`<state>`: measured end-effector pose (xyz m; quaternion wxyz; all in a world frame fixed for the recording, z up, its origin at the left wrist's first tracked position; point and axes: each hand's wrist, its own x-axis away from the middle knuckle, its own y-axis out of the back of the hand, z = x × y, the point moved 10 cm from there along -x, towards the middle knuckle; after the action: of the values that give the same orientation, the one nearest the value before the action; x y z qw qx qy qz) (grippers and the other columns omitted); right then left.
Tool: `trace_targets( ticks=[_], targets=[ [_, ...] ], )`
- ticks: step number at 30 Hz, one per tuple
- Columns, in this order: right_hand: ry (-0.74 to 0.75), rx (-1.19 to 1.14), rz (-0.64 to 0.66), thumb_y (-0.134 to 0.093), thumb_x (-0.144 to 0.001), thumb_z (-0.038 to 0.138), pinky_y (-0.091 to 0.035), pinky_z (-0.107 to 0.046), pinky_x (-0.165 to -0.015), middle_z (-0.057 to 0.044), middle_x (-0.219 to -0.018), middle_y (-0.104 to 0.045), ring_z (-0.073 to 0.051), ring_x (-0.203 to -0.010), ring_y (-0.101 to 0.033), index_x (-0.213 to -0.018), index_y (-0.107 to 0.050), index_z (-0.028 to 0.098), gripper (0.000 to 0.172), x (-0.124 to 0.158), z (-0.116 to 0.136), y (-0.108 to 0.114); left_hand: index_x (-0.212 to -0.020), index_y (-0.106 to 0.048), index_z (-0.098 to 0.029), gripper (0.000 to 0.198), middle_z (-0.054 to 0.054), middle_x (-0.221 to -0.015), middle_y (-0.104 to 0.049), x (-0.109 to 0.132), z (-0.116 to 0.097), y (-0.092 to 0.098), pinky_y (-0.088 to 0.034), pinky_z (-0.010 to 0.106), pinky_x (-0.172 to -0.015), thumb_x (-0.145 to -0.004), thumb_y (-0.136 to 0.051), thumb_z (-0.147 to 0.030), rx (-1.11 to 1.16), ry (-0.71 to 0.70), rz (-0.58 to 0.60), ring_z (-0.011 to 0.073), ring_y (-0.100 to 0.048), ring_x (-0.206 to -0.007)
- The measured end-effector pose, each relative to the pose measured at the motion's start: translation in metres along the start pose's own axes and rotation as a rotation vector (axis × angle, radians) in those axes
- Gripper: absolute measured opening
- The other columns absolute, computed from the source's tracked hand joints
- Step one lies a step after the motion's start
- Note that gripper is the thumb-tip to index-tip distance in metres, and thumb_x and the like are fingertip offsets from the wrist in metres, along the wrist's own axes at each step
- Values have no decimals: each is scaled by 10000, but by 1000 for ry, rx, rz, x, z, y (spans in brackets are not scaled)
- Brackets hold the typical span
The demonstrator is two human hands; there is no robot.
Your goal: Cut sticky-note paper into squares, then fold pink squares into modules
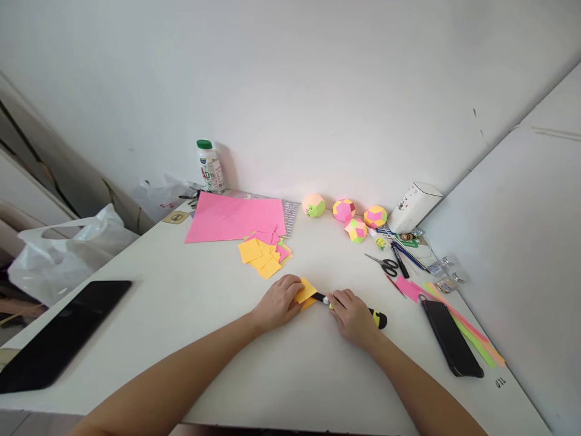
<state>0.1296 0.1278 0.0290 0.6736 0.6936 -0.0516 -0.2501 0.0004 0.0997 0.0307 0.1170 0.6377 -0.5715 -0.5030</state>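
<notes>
My left hand (pixel 278 303) rests on the white table (pixel 181 315) with its fingers curled round a small folded orange paper (pixel 305 290). My right hand (pixel 353 316) grips a black and yellow utility knife (pixel 377 317), whose tip touches the orange paper. Both hands sit near the middle of the table, close together. A pile of orange and pink paper squares (pixel 265 253) lies just beyond my left hand.
A large pink sheet (pixel 236 217) and a bottle (pixel 209 166) stand at the back. Several paper balls (pixel 344 209), scissors (pixel 385 264), pens, a white box (pixel 414 206) and coloured strips lie right. A phone (pixel 451 338) is near right; a tablet (pixel 59 334) and plastic bag (pixel 63 249) left.
</notes>
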Motion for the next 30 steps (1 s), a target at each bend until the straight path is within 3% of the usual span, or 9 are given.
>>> trace_targets(
  ticks=[5, 9, 11, 13, 15, 19, 22, 25, 30],
  targets=[
    [-2, 59, 38, -391, -914, 131, -471, -344, -652, -134, -1018, -621, -235, -874, -499, -1197, -553, 90, 329, 2, 2, -2, -899, -567, -185, 149, 79, -931, -610, -4, 14, 39, -490, 346, -786, -874, -433, -124, -86, 53, -225, 187, -554, -898],
    [5, 83, 38, -388, -919, 129, -459, -337, -630, -134, -993, -622, -233, -862, -498, -1202, -552, 87, 330, 4, 3, -2, -925, -597, -199, 182, 96, -990, -604, 5, 50, 81, -444, 434, -859, -845, -455, -118, -386, 208, -443, 258, -528, -1033],
    [5, 86, 32, -381, -921, 126, -457, -337, -626, -135, -989, -621, -234, -864, -501, -1202, -554, 92, 333, 5, 2, -1, -928, -599, -201, 197, 108, -1025, -594, 8, 70, 87, -418, 479, -887, -831, -451, -113, -486, 300, -449, 291, -504, -1081],
    [3, 82, 30, -376, -922, 129, -459, -339, -628, -136, -986, -621, -235, -863, -504, -1199, -559, 100, 333, 5, 3, -1, -975, -591, -178, 239, 149, -1071, -575, 7, 80, 80, -395, 541, -903, -810, -438, -100, -514, 317, -394, 333, -467, -1131],
    [-8, 77, 25, -376, -921, 130, -466, -343, -633, -138, -986, -622, -235, -854, -507, -1194, -563, 101, 333, 5, 3, 0, -1092, -554, -169, 339, 172, -1166, -536, 4, 71, 70, -378, 572, -932, -788, -435, -79, -450, 238, -355, 344, -416, -1203],
    [-74, 74, 11, -388, -905, 105, -493, -348, -665, -143, -1002, -625, -236, -861, -518, -1191, -567, 92, 338, 5, -2, 1, -1193, -492, -196, 394, 130, -1162, -555, -3, 9, 31, -430, 475, -944, -822, -425, -80, -187, -122, -138, 261, -465, -1171],
    [-140, 30, 9, -397, -895, 98, -514, -368, -723, -143, -1023, -627, -239, -889, -527, -1199, -566, 105, 347, 6, -13, 4, -1109, -545, -184, 301, 102, -1012, -603, 2, -23, -4, -487, 371, -852, -850, -414, -104, -74, -199, 142, 208, -550, -989],
    [-160, -131, 16, -412, -903, 133, -519, -381, -791, -136, -1063, -629, -237, -948, -534, -1187, -577, 109, 329, 7, -28, 10, -1021, -586, -185, 237, 96, -1015, -596, 5, -24, -16, -477, 364, -860, -860, -422, -128, -74, -141, 238, 209, -539, -981],
    [-59, -464, 189, -461, -912, 208, -493, -366, -887, -88, -1088, -638, -199, -1029, -553, -1174, -612, 204, 302, 10, -39, 17, -1081, -577, -172, 301, 107, -1085, -577, 3, -6, -9, -472, 362, -887, -843, -407, -97, -22, -59, 187, 207, -520, -1014]
  ],
)
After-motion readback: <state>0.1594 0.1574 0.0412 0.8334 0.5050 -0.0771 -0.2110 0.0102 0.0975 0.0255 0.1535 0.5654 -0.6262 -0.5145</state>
